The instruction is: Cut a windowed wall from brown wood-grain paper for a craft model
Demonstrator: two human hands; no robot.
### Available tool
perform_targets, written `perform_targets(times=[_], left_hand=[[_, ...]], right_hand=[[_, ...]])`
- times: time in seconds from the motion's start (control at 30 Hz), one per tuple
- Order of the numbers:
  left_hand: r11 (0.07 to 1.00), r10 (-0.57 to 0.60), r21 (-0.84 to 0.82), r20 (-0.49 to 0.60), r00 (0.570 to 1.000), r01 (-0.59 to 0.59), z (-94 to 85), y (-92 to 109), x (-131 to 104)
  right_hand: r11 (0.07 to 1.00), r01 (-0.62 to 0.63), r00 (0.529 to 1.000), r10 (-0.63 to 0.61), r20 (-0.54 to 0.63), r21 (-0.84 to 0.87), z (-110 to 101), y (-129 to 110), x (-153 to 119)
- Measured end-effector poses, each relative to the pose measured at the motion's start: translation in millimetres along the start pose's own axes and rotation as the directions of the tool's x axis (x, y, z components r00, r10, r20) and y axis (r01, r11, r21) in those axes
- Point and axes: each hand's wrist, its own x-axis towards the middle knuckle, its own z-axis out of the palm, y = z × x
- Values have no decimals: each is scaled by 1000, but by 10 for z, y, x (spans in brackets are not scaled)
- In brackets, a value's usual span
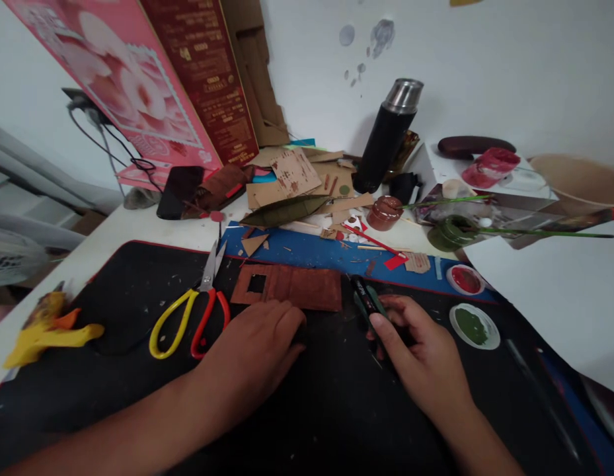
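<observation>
My left hand (262,340) rests on the black mat with its fingers curled together, at the lower edge of a flat brown painted piece (307,288) with a square cut-out. What lies under those fingers, if anything, is hidden. In my right hand (420,350) a black marker (366,297) with white lettering is gripped between thumb and fingers, tilted up to the left. A dark green object shows behind the marker; its kind is unclear. Scissors (207,281) with one yellow and one red handle lie spread apart, left of the brown piece.
A yellow glue gun (53,330) lies far left. Cardboard scraps (294,172) and a dark green leaf-shaped piece (287,211) are heaped at the back. A black flask (388,135), brown paint jar (384,213), green paint jar (450,233) and paint lids (474,327) stand right.
</observation>
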Motion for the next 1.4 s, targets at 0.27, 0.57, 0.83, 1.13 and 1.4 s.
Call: perform_targets(times=[0.27, 0.57, 0.83, 1.13, 1.4], left_hand=[[991, -50, -133, -107, 993, 36, -174, -218, 153], [1000, 12, 24, -167, 986, -8, -104, -296, 464], [986, 164, 70, -231, 959, -151, -32, -344, 290], [983, 178, 78, -174, 968, -167, -24, -401, 403], [985, 168, 59, -182, 969, -159, -11, -441, 467]], right_hand=[[999, 34, 999, -34, -35, 7, -4, 7, -27], [999, 52, 999, -52, -17, 14, -9, -10, -14], [995, 92, 996, -92, 15, -31, -12, 11, -49], [996, 64, 997, -62, 34, -66, -6, 8, -31], [1000, 3, 999, -3, 38, -11, 13, -6, -1]])
